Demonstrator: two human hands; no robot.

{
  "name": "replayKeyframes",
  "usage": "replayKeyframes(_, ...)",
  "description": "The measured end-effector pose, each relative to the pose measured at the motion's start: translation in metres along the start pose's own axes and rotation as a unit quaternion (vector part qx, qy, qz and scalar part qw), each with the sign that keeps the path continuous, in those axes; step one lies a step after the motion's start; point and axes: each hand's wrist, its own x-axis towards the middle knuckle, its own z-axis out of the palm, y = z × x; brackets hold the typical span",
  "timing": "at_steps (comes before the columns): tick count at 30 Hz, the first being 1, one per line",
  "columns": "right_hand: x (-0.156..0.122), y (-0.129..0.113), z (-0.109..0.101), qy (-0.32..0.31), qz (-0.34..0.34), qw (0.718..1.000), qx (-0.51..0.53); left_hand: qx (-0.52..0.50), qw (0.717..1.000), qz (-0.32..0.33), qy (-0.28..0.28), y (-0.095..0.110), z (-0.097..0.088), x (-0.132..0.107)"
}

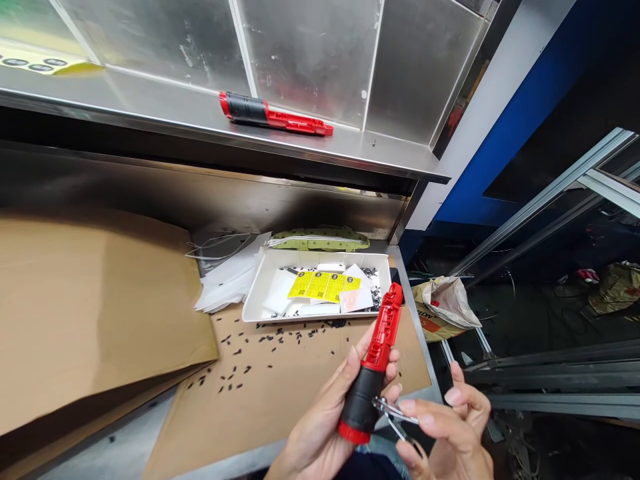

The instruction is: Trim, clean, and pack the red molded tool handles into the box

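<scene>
My left hand (327, 417) is wrapped round a red and black plastic tool housing (367, 387). Its narrow red end, with ribs and slots showing, points up and away, and its wide black grip with a red rim is low and near me. In my right hand (450, 427) is a pair of silver nail clippers (397, 415), pinched between thumb and fingers with the lever spread. The clippers' jaws are against or very close to the side of the black grip. A second, similar housing (245, 110) lies on the metal shelf above.
A white tray (250, 303) holds yellow labels (324, 285), white pieces and small black bits. More black bits (245, 370) lie scattered on the cardboard sheet (280, 400). A large cardboard box (95, 300) stands left. Right of the bench is an open paper bag (445, 310).
</scene>
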Motion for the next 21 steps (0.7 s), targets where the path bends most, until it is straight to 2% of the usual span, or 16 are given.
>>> replayKeyframes(4, 0.000, -0.007, 0.005, 0.014, 0.013, 1.000, 0.004, -0.004, 1.000, 0.000, 0.015, -0.001, -0.002, 0.000)
replayKeyframes(9, -0.003, -0.004, 0.004, 0.029, 0.007, 1.000, -0.001, 0.001, 1.000, 0.002, 0.022, -0.003, -0.002, 0.000)
replayKeyframes(14, 0.000, -0.006, 0.004, 0.016, 0.002, 1.000, -0.001, -0.010, 1.000, -0.005, 0.030, -0.003, 0.000, 0.001)
replayKeyframes(17, 0.002, -0.015, 0.009, 0.039, 0.043, 0.998, 0.014, -0.010, 0.999, -0.005, 0.034, -0.003, 0.000, 0.001)
replayKeyframes(21, -0.008, -0.017, 0.011, 0.097, 0.098, 0.990, 0.029, -0.025, 0.999, -0.039, 0.014, -0.006, -0.004, 0.004)
